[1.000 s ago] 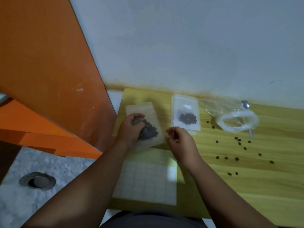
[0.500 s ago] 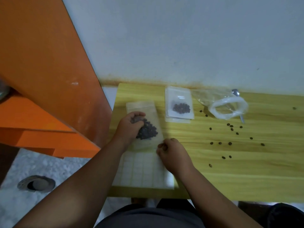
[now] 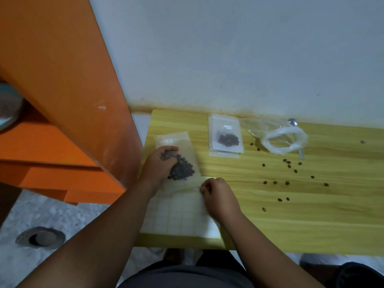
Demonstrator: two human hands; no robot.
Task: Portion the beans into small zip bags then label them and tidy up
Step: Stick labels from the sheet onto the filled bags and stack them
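The label sheet lies flat at the near left edge of the desk. My right hand rests at the sheet's far right corner with its fingers curled tight. I cannot tell from this view whether they pinch a label. Just beyond the sheet, my left hand grips the filled zip bag, fingers curled over the left part of its beans. The bag lies flat, its near edge touching the sheet. To the right, loose beans are scattered over the desk. Farther back, a second filled bag, labelled, lies on a small stack of flat bags. To the right of it sits a large clear bag with a rolled rim. The ends of a spoon show beyond the far and near sides of this bag.
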